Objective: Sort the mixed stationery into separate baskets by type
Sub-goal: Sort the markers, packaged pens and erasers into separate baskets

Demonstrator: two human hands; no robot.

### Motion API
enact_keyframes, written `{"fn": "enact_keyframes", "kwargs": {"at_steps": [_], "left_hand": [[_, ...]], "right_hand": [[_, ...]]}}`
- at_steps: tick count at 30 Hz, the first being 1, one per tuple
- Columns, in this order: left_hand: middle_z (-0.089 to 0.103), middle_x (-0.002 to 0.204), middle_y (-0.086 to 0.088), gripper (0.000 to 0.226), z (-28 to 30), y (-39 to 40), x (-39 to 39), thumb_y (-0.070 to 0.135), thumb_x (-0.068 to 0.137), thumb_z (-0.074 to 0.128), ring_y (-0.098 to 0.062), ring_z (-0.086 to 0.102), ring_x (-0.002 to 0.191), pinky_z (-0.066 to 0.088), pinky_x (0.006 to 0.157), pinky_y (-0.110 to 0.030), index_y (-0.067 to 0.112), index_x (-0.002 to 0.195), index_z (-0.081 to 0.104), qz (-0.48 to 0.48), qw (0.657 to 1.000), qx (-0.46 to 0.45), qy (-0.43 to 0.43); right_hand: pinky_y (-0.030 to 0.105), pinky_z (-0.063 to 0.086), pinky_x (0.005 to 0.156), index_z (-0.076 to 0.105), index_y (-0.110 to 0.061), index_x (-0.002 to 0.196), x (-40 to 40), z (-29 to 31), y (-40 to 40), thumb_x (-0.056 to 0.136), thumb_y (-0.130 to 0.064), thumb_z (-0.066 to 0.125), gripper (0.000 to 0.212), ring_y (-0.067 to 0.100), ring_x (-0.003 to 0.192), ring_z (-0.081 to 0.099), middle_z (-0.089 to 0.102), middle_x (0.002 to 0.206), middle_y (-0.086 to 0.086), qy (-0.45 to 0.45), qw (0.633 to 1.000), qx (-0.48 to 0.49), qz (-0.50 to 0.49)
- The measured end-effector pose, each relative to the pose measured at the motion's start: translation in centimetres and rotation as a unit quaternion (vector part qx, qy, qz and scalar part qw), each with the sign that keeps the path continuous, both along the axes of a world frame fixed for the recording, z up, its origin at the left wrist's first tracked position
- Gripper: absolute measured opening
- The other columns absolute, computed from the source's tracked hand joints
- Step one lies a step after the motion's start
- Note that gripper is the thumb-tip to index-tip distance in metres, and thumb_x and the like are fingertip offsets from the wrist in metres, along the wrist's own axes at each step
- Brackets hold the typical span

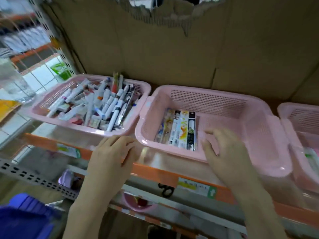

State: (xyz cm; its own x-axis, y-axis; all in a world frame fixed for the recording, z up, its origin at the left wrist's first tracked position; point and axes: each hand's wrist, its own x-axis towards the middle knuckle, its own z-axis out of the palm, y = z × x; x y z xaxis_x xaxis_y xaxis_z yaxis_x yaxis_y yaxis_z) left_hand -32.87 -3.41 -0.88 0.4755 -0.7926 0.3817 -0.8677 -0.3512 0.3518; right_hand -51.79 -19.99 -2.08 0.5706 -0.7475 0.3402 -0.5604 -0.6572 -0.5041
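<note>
Three pink baskets stand in a row on an orange-edged shelf. The left basket point(51, 107) is heaped with mixed stationery point(103, 104): white pens, markers and small boxes. The middle basket point(259, 135) holds several flat packaged pens point(179, 130) lying side by side at its left end. The right basket point(302, 118) is cut off by the frame edge. My left hand point(114, 152) hovers at the shelf's front edge between the left and middle baskets, fingers relaxed, holding nothing. My right hand point(224, 149) is over the middle basket's front rim, fingers spread and empty.
A cardboard sheet point(172, 49) forms the back wall behind the baskets. Below the shelf's orange front edge point(155, 171) are lower shelves with scissors point(165, 190) and a pink bowl point(138, 204). A blue crate point(25, 216) sits at the lower left.
</note>
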Motion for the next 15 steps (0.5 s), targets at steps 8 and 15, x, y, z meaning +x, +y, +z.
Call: {"fn": "enact_keyframes", "kwargs": {"at_steps": [8,15], "left_hand": [[0.068,0.091,-0.002,0.015,1.8,0.8,11.8,0.013,0.085,0.066,-0.026,0.062,0.083,0.048,0.07,-0.033,0.007,0.099,0.07,0.083,0.996,0.016,0.024],[0.066,0.104,-0.006,0.027,0.0,0.6,19.3,0.031,0.089,0.06,-0.026,0.06,0.095,0.045,0.077,-0.03,0.011,0.106,0.068,0.103,0.994,0.015,0.04]], "right_hand": [[0.024,0.033,0.088,0.063,-0.013,0.116,13.5,1.6,0.4,0.092,-0.024,0.056,0.028,0.019,0.109,0.053,0.06,0.113,0.001,0.011,0.998,0.019,0.056],[0.032,0.038,0.086,0.066,-0.011,0.111,20.8,0.6,2.1,0.09,-0.03,0.053,0.03,0.026,0.1,0.056,0.064,0.105,0.005,0.028,0.998,0.014,0.051]]}}
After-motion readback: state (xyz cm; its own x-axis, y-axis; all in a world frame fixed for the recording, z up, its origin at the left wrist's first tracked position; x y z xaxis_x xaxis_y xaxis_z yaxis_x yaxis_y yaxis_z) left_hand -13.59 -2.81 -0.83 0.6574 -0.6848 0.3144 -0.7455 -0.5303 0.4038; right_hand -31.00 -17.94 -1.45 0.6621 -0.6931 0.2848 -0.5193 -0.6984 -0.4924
